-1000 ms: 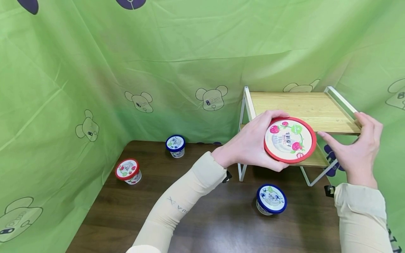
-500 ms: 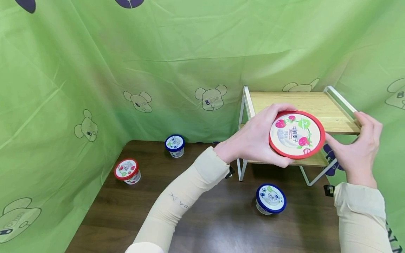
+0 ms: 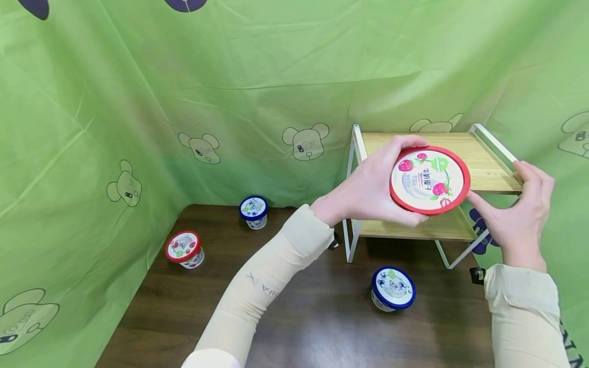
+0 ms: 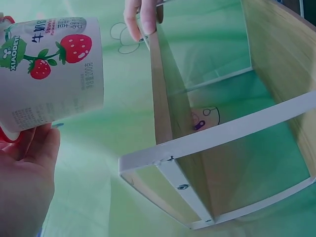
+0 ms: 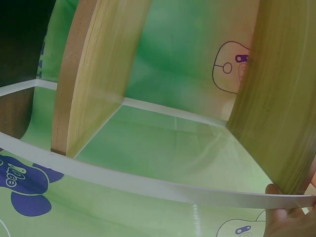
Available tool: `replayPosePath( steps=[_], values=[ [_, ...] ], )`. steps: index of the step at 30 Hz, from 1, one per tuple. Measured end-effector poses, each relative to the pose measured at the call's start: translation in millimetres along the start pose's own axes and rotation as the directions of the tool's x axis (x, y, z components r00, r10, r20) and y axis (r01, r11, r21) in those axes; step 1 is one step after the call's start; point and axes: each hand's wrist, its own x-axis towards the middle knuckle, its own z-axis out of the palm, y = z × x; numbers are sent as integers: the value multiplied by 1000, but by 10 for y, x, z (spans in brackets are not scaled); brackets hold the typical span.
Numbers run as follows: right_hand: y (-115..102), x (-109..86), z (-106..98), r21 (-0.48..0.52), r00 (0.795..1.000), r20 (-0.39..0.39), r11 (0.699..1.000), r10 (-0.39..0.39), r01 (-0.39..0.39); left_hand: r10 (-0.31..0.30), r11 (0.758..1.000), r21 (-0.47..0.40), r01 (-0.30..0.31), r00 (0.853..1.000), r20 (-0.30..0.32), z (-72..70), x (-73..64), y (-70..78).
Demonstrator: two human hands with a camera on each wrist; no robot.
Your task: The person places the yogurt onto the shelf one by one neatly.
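My left hand (image 3: 363, 189) holds a strawberry ice cream-style tub (image 3: 430, 180) with a red lid, above the front of a two-tier wooden shelf (image 3: 488, 176). In the left wrist view, the tub's white side (image 4: 52, 74) shows printed strawberries, and fingers of the left hand (image 4: 29, 168) lie against its lid end. My right hand (image 3: 524, 220) grips the front right corner of the shelf's top board. The right wrist view shows that hand (image 5: 289, 217) at the white metal frame's corner. The tub covers part of the top board's front edge in the head view.
A blue-lidded tub (image 3: 393, 289) stands on the dark wooden table (image 3: 317, 317) before the shelf. Another blue-lidded tub (image 3: 254, 210) and a red-lidded one (image 3: 185, 249) stand at the left. Green cloth (image 3: 257, 92) hangs behind and at the sides.
My left hand has raised the red-lidded tub and shifted it slightly right, over the top board's front edge. My right hand stays at the shelf corner. The tubs on the table have not moved.
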Motion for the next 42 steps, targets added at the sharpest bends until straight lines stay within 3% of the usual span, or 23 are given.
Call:
replayPosePath(
  steps=[7, 14, 26, 34, 42],
  values=[
    [35, 14, -3, 19, 998, -20, 998, -58, 59, -87, 993, -87, 84, 996, -22, -26, 45, -26],
    [12, 6, 2, 20, 996, -27, 996, -81, 81, -169, 975, -156, 156, 983, -75, -67, 90, -113],
    [5, 5, -1, 2, 998, -16, 998, -66, 66, -316, 905, -350, 242, 933, -172, -95, 117, -242],
    [3, 21, 20, 21, 996, -22, 996, -82, 83, -329, 900, -377, 219, 909, -257, -130, 132, -354],
    [19, 25, 14, 27, 996, -28, 996, -81, 81, -370, 887, -377, 265, 898, -240, -128, 192, -393]
  ],
)
